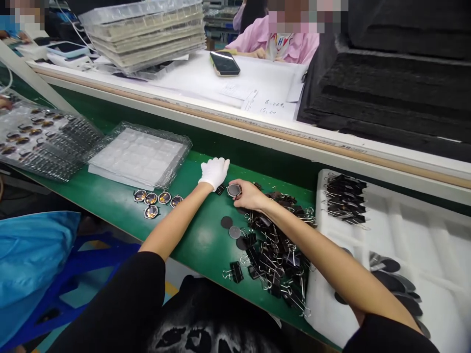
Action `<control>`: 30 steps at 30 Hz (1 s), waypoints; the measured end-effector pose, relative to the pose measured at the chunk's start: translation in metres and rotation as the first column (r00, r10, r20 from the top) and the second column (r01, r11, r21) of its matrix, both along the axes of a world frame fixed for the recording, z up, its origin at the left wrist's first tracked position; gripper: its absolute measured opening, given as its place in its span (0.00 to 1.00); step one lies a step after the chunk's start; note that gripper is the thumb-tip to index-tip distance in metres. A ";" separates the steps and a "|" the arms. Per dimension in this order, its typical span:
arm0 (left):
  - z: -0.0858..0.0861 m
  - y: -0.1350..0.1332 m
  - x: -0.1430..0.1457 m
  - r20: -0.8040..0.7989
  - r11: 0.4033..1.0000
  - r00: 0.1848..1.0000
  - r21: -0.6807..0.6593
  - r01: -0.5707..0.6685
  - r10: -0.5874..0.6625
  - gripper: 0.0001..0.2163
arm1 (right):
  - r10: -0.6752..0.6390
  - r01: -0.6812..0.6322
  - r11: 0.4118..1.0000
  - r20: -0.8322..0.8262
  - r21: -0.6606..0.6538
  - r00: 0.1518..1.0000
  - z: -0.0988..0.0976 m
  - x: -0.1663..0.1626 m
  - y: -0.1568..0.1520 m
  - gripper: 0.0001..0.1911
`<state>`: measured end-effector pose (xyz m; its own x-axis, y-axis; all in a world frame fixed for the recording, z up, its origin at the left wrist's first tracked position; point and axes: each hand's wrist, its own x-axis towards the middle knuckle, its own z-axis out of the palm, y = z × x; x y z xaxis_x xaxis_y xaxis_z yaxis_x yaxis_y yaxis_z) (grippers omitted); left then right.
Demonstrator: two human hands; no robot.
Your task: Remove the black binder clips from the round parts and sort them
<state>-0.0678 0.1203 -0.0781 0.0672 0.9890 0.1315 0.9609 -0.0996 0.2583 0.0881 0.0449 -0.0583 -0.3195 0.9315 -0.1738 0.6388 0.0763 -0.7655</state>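
My left hand (214, 171) wears a white glove and rests on the green bench (121, 206), fingers curled over a small black binder clip (220, 189). My bare right hand (247, 194) pinches a small round disc with a metal rim (233, 190) right beside it. Under my right forearm lies a heap of black binder clips (274, 250). A few loose dark discs (232, 229) lie on the bench just in front of the hands. Several finished round pieces (156, 200) sit in a row to the left.
Clear plastic blister trays (138, 154) and a tray of round parts (33, 137) lie at left. A white tray (397, 230) at right holds clips and dark discs. Beyond a raised rail sit a phone (224, 63), stacked trays (147, 32), black foam and a person in pink.
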 end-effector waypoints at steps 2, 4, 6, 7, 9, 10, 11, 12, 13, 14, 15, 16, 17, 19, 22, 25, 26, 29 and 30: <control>-0.001 0.003 -0.001 0.003 1.000 1.000 -0.004 0.000 0.000 0.22 | -0.023 0.021 0.999 0.046 0.032 0.999 0.000 -0.001 0.000 0.32; -0.003 0.006 -0.002 0.007 1.000 1.000 -0.006 -0.002 0.003 0.22 | -0.050 0.043 0.997 0.098 0.066 0.994 0.001 -0.003 0.000 0.27; -0.006 0.008 -0.002 0.011 1.000 1.000 -0.008 -0.009 0.009 0.23 | -0.077 0.060 0.993 0.163 0.105 0.984 0.001 -0.006 -0.001 0.24; -0.007 0.008 -0.002 0.011 1.000 1.000 -0.007 -0.013 0.013 0.23 | -0.090 0.065 0.990 0.199 0.127 0.976 0.001 -0.009 -0.002 0.24; -0.009 0.009 -0.002 0.008 1.000 1.000 -0.004 -0.026 0.026 0.24 | -0.108 0.065 0.984 0.264 0.168 0.958 0.000 -0.015 -0.006 0.26; -0.011 0.009 -0.002 0.005 0.999 0.999 -0.002 -0.033 0.033 0.24 | -0.112 0.060 0.982 0.293 0.182 0.949 -0.001 -0.018 -0.008 0.26; -0.012 0.009 -0.002 0.001 0.999 0.999 0.000 -0.039 0.039 0.24 | -0.113 0.053 0.980 0.319 0.191 0.941 -0.001 -0.022 -0.010 0.26; -0.013 0.009 -0.002 -0.002 0.999 0.999 0.000 -0.043 0.043 0.24 | -0.111 0.044 0.979 0.344 0.197 0.932 -0.002 -0.025 -0.012 0.24; -0.013 0.009 -0.002 -0.001 0.999 0.999 0.000 -0.045 0.045 0.24 | -0.109 0.035 0.979 0.368 0.201 0.923 -0.001 -0.029 -0.014 0.21; -0.014 0.010 -0.002 0.002 0.999 0.999 -0.001 -0.047 0.047 0.24 | -0.106 0.025 0.978 0.392 0.205 0.914 -0.001 -0.031 -0.016 0.18; -0.014 0.010 -0.002 0.007 0.999 0.999 -0.004 -0.049 0.049 0.24 | -0.102 0.015 0.978 0.416 0.206 0.904 0.000 -0.033 -0.018 0.15; -0.015 0.011 -0.002 0.014 0.999 0.999 -0.008 -0.049 0.049 0.23 | -0.097 0.006 0.979 0.439 0.205 0.893 0.001 -0.035 -0.020 0.13; -0.015 0.011 -0.002 0.020 0.999 0.999 -0.012 -0.049 0.049 0.23 | -0.093 -0.002 0.979 0.461 0.202 0.883 0.002 -0.036 -0.021 0.12; -0.014 0.011 -0.003 0.026 0.999 0.998 -0.020 -0.048 0.048 0.24 | -0.089 -0.011 0.981 0.496 0.195 0.864 0.002 -0.037 -0.022 0.10; -0.011 0.010 -0.003 0.040 0.999 0.998 -0.027 -0.046 0.047 0.24 | -0.084 -0.022 0.980 0.513 0.196 0.854 0.001 -0.037 -0.021 0.09; -0.009 0.008 -0.002 0.067 0.999 0.997 -0.027 -0.038 0.040 0.23 | -0.075 -0.028 0.980 0.502 0.196 0.862 -0.003 -0.038 -0.017 0.10; -0.009 0.008 -0.002 0.072 0.999 0.997 -0.025 -0.038 0.040 0.23 | -0.075 -0.026 0.980 0.496 0.195 0.865 -0.004 -0.038 -0.016 0.11; -0.010 0.007 -0.002 0.072 0.999 0.996 -0.021 -0.042 0.043 0.23 | -0.084 -0.012 0.981 0.480 0.193 0.873 -0.009 -0.040 -0.012 0.12; -0.011 0.007 -0.002 0.071 0.999 0.997 -0.020 -0.043 0.044 0.23 | -0.088 -0.007 0.981 0.476 0.193 0.875 -0.010 -0.041 -0.011 0.12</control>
<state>-0.0694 0.1277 -0.0886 0.0151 0.9931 0.1159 0.9434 -0.0526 0.3273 0.0466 0.0340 -0.0684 -0.2016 0.9719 -0.1218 0.9291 0.1504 -0.3379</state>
